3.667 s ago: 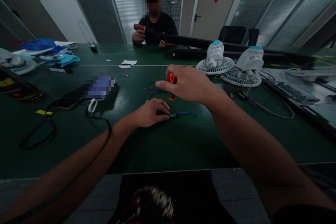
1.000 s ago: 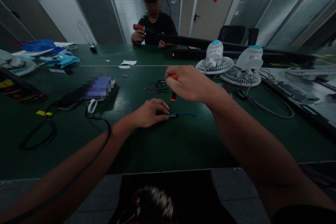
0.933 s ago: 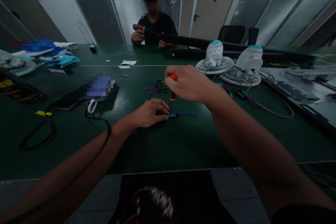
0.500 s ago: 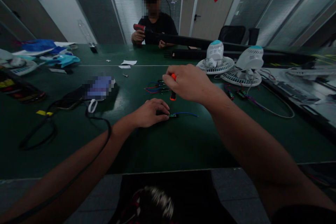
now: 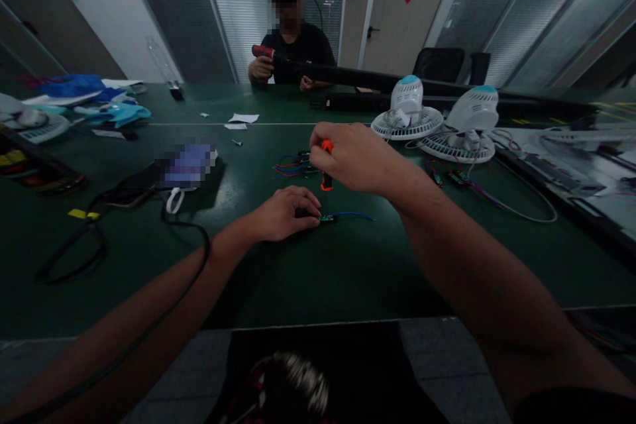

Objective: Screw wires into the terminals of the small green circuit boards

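Note:
My left hand rests on the green table, fingers curled and pinching a small circuit board that has a blue wire trailing right. My right hand hovers above it, closed round an orange-and-black screwdriver that points down toward the board. A bundle of red and blue wires lies just behind the screwdriver.
Two white small fans lie at the right, with loose wires beside them. A black cable loops at the left near a blurred device. Across the table a person holds a red tool. Paper scraps lie mid-table.
My right hand has shifted slightly on the screwdriver handle, its index finger no longer stretched out. My left hand and the board have stayed put.

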Available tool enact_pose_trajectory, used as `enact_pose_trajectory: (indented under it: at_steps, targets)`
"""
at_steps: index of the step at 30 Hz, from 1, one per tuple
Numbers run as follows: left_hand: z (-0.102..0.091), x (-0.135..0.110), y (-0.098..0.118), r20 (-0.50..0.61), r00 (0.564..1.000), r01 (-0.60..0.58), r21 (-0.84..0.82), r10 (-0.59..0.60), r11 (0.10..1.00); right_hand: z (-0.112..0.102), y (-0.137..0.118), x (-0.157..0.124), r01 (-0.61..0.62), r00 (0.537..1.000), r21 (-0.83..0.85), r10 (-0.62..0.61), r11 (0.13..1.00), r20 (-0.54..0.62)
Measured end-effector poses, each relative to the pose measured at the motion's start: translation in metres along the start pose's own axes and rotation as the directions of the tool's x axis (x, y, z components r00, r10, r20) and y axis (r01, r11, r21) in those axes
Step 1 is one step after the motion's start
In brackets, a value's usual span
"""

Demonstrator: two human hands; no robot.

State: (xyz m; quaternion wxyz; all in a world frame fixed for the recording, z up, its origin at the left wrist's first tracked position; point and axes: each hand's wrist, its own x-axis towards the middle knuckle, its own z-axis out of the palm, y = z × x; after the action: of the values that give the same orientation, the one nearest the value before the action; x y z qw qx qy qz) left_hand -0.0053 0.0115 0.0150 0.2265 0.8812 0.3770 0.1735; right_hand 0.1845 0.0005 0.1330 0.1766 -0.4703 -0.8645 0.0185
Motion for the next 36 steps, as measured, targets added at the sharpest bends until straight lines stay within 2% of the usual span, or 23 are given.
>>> enact_pose_trajectory:
  at_steps: [13, 27, 36]
  targets:
    - [0.0018, 0.0003, -0.0019, -0.008, 1.000, -0.010, 0.018, 0.011, 1.000, 0.0002, 0.0022, 0.0005, 0.018, 1.000, 0.077, -0.018, 0.997, -0.003]
    - [0.0015, 0.0007, -0.0026, 0.004, 1.000, 0.007, 0.016, -0.007, 1.000, 0.0037, -0.0012, -0.0001, -0.030, 0.999, -0.044, 0.028, 0.999, -0.034]
    - [0.0025, 0.0004, -0.0035, -0.009, 1.000, -0.015, 0.003, 0.015, 1.000, 0.0041, 0.0014, 0.0018, 0.017, 1.000, 0.022, -0.017, 1.000, -0.021]
